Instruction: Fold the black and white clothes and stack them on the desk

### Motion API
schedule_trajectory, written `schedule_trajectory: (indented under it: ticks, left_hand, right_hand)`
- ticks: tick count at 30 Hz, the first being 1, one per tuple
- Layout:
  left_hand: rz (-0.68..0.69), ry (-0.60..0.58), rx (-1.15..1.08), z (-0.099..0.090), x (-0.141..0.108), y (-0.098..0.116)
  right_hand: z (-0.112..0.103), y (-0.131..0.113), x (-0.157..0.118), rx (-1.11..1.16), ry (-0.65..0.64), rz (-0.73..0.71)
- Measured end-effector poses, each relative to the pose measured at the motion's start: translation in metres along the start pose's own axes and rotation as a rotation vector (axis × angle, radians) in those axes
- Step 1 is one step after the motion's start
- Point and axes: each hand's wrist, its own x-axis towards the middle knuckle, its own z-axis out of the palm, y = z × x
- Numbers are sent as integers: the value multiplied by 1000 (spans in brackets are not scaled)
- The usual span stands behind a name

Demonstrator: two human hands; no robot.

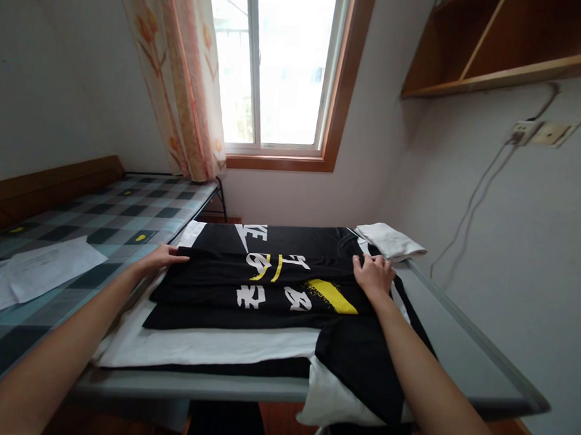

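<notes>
A black T-shirt (194, 287) with white lettering and a yellow patch lies sideways in front of me, its far part folded over toward the near side. My left hand (164, 257) pinches the fold at the hem end. At the shoulder end, my right hand (374, 275) has its fingers curled on the same fold, near the collar; the fingertips are partly hidden. Beneath lies a white garment (215, 346), with more black cloth under it. A black sleeve and white cloth (334, 395) hang over the table's near edge.
The grey table (464, 343) stands against the right wall. A folded white cloth (389, 241) rests at its far right. On the left, papers (48, 273) lie on a checked bed (155, 204). A cable (466, 214) hangs from the wall socket, below a wooden shelf (502, 76).
</notes>
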Motion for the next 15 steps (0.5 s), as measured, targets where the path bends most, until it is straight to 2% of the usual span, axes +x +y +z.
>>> schedule_trajectory:
  ticks: [2,5,9,11,15]
  left_hand:
    - [32,6,-14,2,-1,-4]
    - [173,151,60,7,3,-9]
    - [318,328,299,17,2,-10]
    - [327,397,436,21,-2,-10]
    - [226,491,640,27,-16,-9]
  right_hand:
    - [1,8,5,18,-28,87]
    - [4,13,8,49,-67,112]
    - [6,12,8,61,-61,125]
    - [6,11,7,61,-58,143]
    - [2,10,5,83,-16,107]
